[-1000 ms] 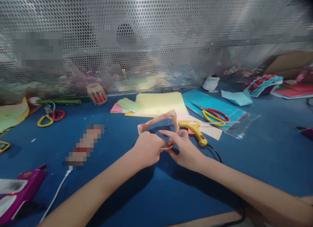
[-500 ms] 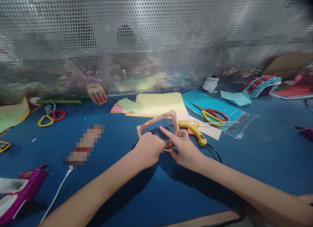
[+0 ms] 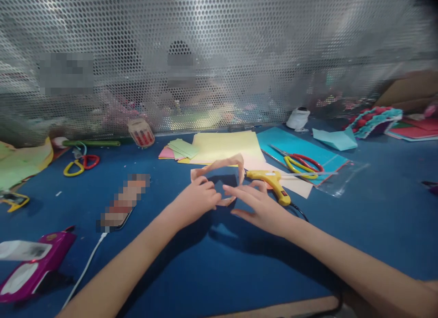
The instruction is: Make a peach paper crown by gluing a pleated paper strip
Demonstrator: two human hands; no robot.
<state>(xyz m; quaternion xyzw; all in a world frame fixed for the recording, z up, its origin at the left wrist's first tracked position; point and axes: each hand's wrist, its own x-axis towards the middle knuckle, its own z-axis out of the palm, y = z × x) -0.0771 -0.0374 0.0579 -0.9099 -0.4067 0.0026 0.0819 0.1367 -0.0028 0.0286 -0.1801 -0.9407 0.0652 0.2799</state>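
A folded peach paper strip [image 3: 222,163], bent into an angular loop, stands above the table between my hands. My left hand [image 3: 196,200] has its fingers curled over the loop's near left side and grips it. On the right, my right hand [image 3: 262,207] is open, thumb and index finger spread apart. Its fingertips are close beside the loop's right and near parts; whether they touch it I cannot tell. Just behind my right hand lies a yellow glue gun [image 3: 270,177], its nozzle near the strip.
Yellow paper sheets [image 3: 227,144], a blue sheet [image 3: 273,140] and red-and-yellow-handled scissors [image 3: 304,166] lie behind the hands. A phone [image 3: 126,201] with a white cable [image 3: 85,268] is at left, near a purple device [image 3: 48,263]. A perforated metal screen [image 3: 219,49] stands along the back.
My left hand has loosened from a fist and shifted left. My right hand's fingers have spread and moved slightly right, off the loop's near edge. The view has turned slightly left.
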